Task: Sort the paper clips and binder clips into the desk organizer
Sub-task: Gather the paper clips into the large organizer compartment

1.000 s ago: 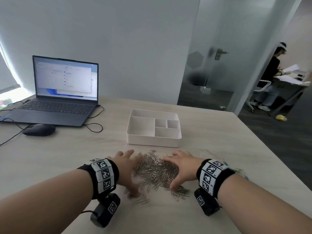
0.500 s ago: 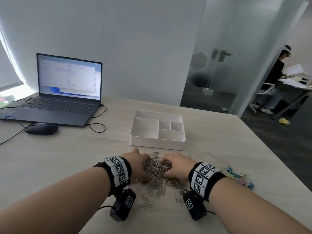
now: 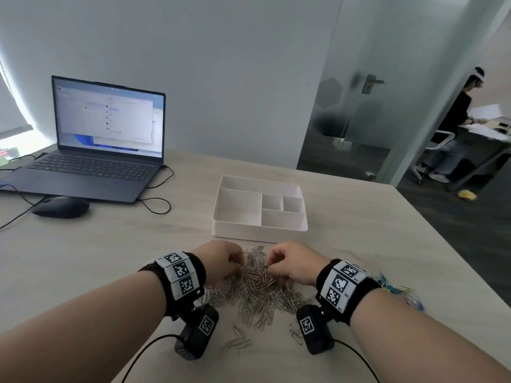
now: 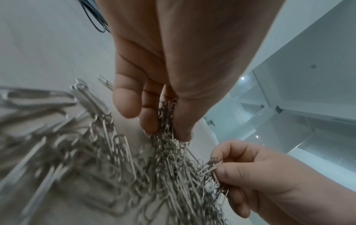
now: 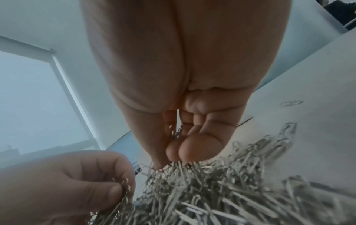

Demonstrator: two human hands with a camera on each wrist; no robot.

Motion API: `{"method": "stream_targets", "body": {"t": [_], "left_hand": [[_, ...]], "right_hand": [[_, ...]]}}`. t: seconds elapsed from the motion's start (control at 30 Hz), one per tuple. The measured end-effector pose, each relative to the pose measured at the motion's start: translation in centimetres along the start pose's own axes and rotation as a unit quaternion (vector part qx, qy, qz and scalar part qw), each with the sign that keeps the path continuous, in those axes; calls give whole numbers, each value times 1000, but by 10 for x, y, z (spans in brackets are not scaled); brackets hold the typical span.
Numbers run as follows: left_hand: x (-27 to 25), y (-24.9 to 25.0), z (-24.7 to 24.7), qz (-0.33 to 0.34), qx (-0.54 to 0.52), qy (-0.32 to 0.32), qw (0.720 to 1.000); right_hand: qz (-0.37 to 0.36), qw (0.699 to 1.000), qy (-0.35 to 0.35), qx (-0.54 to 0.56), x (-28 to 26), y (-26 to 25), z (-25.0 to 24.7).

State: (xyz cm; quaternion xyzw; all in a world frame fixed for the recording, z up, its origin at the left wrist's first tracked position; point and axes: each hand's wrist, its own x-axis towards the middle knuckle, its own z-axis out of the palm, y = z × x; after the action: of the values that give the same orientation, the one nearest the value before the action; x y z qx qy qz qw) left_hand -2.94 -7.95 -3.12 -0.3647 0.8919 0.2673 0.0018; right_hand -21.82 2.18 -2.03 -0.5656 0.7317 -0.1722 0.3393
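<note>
A heap of silver paper clips lies on the table in front of me, just short of the white desk organizer, whose compartments hold nothing. My left hand curls into the heap's left side and grips a bunch of paper clips between fingers and thumb. My right hand does the same on the right, pinching a bunch of clips. The two hands face each other over the heap. Each wrist view shows the other hand clutching clips.
Small colored clips lie scattered to the right behind my right wrist. An open laptop, a black mouse and cables sit at the far left. The table's right edge drops off toward the floor. A person stands beyond the glass door.
Both hands went from lying flat on either side of the heap to curling inward and gathering clips; the heap has been pushed together between them.
</note>
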Motion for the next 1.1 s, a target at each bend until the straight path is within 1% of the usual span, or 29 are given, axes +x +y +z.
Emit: {"method": "stream_targets", "body": {"t": [0.1,0.23,0.3,0.4,0.6,0.8,0.9,1.0,1.1], "left_hand": [[0,-8,-6,-3,-76,-7,997],[5,-15,-23,6,-124,13,992],[10,-20,-33,10,-154,29,988],[21,-24,-48,13,-188,62,980],[52,-20,-74,8,-255,145,956],[80,-15,-85,-9,-290,197,936],[89,-15,-85,-21,-286,215,934],[94,-16,-79,-33,-242,206,947],[94,-15,-75,-33,-152,184,971]], "right_hand": [[-9,998,-7,67,2,-3,-4],[-14,984,6,175,9,-7,-12],[-15,972,8,233,14,-10,-16],[-14,957,10,291,25,-19,-25],[-17,933,76,352,62,-43,-51],[-1,928,108,357,98,-58,-52],[10,939,124,320,109,-59,-43],[23,956,141,255,115,-56,-33],[19,968,154,199,117,-56,-30]]}}
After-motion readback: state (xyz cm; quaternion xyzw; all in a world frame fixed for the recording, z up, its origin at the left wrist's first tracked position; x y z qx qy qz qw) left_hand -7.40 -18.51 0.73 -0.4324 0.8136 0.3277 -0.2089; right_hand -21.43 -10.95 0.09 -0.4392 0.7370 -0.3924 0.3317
